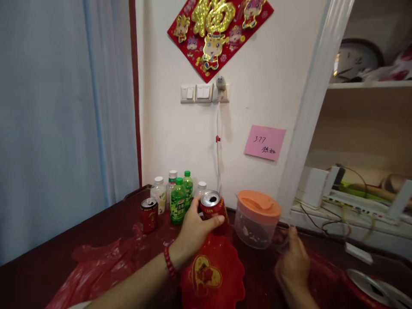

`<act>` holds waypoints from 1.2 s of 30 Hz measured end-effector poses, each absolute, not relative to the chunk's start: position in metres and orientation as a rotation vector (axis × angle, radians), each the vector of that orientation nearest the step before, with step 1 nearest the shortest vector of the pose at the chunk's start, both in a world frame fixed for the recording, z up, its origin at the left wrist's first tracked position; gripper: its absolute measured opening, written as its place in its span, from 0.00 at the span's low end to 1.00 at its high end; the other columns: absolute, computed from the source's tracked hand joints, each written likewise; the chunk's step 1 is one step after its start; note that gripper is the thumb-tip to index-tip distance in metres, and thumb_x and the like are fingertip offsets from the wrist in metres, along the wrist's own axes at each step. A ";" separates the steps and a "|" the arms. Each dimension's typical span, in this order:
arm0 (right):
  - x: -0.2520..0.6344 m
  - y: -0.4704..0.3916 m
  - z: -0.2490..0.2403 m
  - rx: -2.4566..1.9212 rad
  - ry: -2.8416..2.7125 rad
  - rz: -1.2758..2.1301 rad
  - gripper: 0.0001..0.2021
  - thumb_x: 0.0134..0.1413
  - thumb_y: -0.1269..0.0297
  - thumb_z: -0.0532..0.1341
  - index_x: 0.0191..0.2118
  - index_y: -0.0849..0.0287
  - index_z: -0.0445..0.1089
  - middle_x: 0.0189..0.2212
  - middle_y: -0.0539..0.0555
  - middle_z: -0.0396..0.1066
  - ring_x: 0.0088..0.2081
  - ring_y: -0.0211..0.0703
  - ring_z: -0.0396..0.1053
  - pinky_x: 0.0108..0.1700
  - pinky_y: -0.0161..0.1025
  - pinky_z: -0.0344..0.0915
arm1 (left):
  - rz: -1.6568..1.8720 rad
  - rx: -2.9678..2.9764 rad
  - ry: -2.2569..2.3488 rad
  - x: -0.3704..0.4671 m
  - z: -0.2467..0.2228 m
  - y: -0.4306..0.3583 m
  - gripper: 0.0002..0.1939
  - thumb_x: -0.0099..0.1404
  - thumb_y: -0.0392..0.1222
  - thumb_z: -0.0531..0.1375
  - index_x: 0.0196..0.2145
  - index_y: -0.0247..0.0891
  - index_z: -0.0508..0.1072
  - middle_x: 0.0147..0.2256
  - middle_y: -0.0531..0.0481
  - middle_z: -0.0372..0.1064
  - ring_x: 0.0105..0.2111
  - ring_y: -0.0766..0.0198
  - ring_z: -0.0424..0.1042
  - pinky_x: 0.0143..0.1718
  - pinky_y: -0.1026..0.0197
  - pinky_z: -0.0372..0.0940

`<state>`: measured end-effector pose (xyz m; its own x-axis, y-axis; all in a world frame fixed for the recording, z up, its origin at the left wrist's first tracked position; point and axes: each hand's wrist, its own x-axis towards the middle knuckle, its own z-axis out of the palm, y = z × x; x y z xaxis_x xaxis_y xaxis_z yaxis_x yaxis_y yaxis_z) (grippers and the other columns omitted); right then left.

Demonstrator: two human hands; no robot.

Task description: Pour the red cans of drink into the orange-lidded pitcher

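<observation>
On the dark red surface (96, 231), my left hand (193, 229) gripped the opened red drink can (212, 208); my right hand's (294, 264) fingers held the orange-lidded clear plastic jug's (257, 219) handle, lid not yet off.

A second red can (149, 215), its top opened, stood on the dark counter (106, 223) just left of a cluster of bottles (176, 195), two with green caps and three with white. Behind the bottles, a white cable (218, 141) ran up the wall to a plug beside two light switches (196, 93). Above the switches hung a red and gold decoration (219, 30). A pink note (265, 142) was stuck to the wall to the right of the cable. Left of the bottles, a pale curtain (64, 111) hung. A red plastic bag (96, 262) lay crumpled in front of the second can.
</observation>
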<state>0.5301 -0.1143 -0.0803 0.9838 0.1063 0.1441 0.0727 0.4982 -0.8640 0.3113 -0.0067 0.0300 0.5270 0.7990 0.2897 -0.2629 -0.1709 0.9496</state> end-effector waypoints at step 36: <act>0.545 -0.117 -0.083 -0.815 -0.140 0.376 0.22 0.56 0.46 0.66 0.28 0.56 0.59 0.22 0.43 0.62 0.26 0.37 0.66 0.33 0.38 0.68 | 0.838 1.686 0.654 0.300 -0.055 0.009 0.35 0.43 0.36 0.71 0.52 0.39 0.71 0.50 0.45 0.75 0.52 0.47 0.71 0.56 0.51 0.63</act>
